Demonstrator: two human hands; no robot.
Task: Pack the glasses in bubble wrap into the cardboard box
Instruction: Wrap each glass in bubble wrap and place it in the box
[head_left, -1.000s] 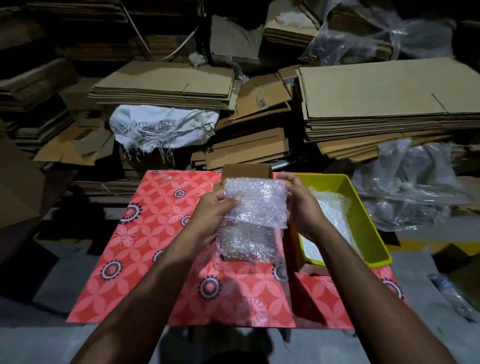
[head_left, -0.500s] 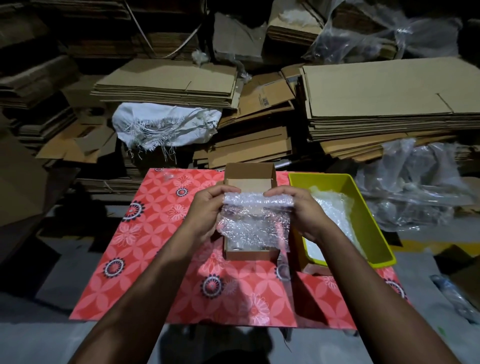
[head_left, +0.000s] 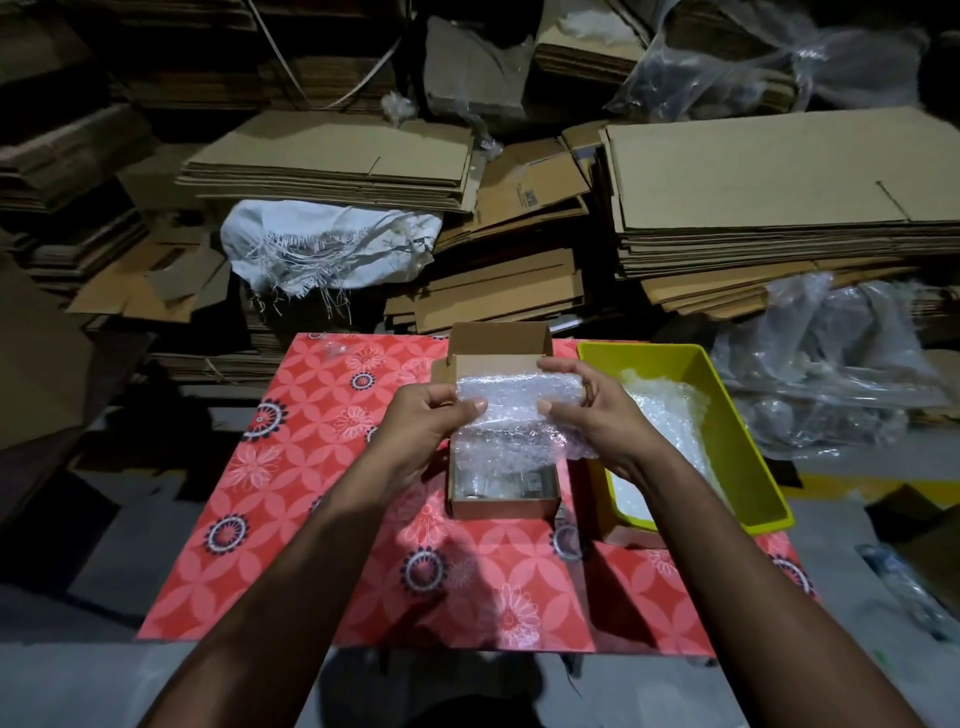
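We see a matt brown cardboard box (head_left: 503, 506) on a counter (head_left: 332, 545) covered in smooth red floral-printed sheeting. Over the box, the bubble wrap (head_left: 511, 415) is clear, shiny, dimpled plastic. Right of the box, the tub (head_left: 748, 452) is glossy yellow-green plastic. Behind the box lie a frayed white woven sack (head_left: 322, 249) and matt flattened cardboard (head_left: 769, 176).
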